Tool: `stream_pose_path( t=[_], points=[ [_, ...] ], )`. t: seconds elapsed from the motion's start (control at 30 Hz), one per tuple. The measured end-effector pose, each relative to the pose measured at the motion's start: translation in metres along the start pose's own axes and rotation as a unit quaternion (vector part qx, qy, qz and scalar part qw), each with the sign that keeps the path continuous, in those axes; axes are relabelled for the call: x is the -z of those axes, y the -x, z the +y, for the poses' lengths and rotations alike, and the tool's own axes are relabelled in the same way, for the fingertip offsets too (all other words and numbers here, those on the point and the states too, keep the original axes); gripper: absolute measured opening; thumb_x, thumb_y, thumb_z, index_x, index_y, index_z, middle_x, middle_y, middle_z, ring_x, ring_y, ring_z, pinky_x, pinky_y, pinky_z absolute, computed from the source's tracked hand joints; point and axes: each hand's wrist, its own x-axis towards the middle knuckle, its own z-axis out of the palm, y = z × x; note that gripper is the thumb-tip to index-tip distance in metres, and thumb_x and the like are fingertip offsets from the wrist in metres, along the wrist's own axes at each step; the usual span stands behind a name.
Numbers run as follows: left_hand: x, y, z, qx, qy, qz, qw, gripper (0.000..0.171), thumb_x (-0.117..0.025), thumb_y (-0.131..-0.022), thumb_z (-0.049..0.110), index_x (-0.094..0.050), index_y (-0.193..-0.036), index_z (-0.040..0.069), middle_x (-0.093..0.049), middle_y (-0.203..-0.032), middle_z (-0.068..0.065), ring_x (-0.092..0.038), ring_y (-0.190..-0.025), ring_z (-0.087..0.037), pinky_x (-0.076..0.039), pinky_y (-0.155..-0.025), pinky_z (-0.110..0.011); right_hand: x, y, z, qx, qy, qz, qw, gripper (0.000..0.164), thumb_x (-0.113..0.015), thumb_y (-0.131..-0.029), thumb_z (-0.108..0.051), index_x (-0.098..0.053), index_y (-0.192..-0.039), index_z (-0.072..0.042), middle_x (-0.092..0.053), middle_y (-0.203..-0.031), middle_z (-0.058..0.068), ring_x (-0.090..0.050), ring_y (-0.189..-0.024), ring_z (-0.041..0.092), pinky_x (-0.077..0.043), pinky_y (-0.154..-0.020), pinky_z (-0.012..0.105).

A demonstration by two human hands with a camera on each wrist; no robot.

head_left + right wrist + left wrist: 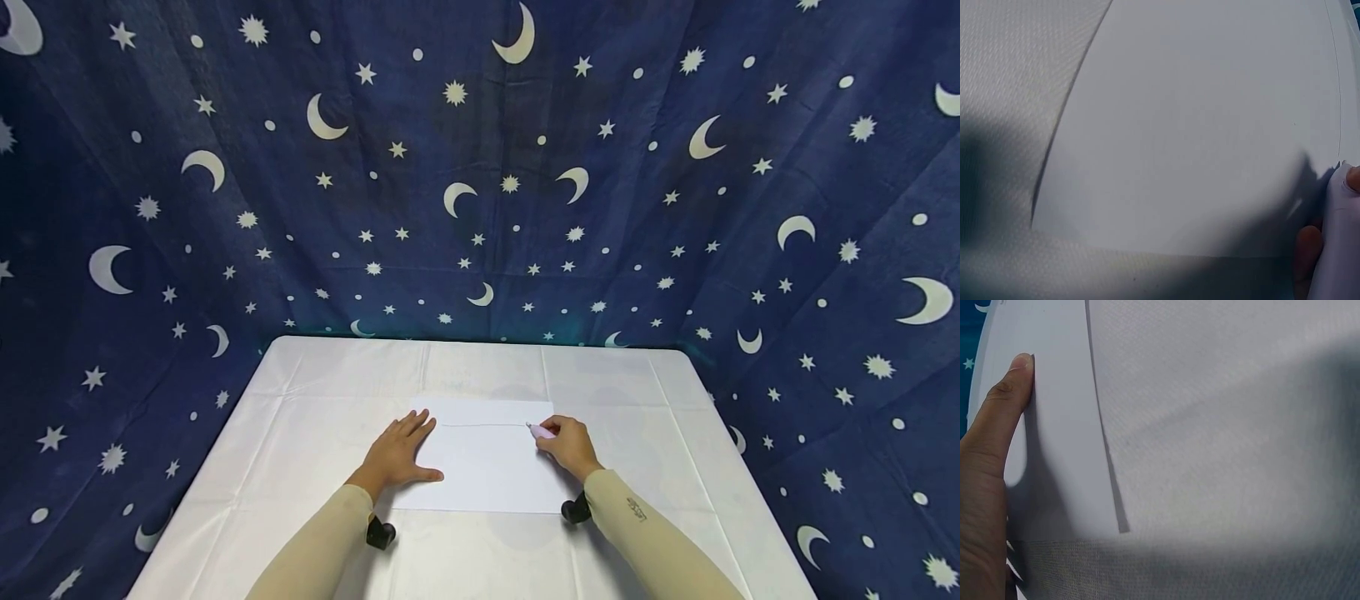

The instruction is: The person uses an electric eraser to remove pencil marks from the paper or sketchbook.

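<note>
A white sheet of paper [480, 475] lies flat on the table. Across its upper part runs a thin dark line [480, 426], roughly parallel to the far edge. My left hand [397, 454] presses on the paper's left side with fingers spread; its thumb [1013, 394] lies on the sheet in the left wrist view. At the right side, my right hand [572, 446] grips a pale lavender tool [540, 431] with a broad body and a small dark pointed tip. That tip meets the paper at the right end of the line. Fingers hide part of the lavender tool [1338, 244].
A white cloth with fold creases covers the table [315, 383]. Behind and on both sides hangs a dark blue curtain [420, 225] with moons and stars. Dark wrist-worn devices [381, 533] sit under both wrists. The sleeves are pale beige.
</note>
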Motion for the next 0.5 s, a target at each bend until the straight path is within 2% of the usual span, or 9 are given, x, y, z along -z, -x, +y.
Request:
stream_pose_path(
  t=[0.5],
  points=[
    [0.0047,0.0018,0.0011,-0.009,0.005,0.002,0.9999,0.107,-0.047,-0.059,0.083,-0.030,-0.142,0.018,-0.019,-0.148,-0.002,-0.014,-0.135,-0.023,-0.013,-0.107,-0.044,-0.0010,-0.0028,-0.0028,-0.005,0.031,-0.015,0.999,0.023,-0.075,-0.067,-0.016,-0.069,-0.087,-0.009,-0.063,-0.080,0.003,-0.054,-0.073,0.016,-0.047,-0.068,0.035]
  ],
)
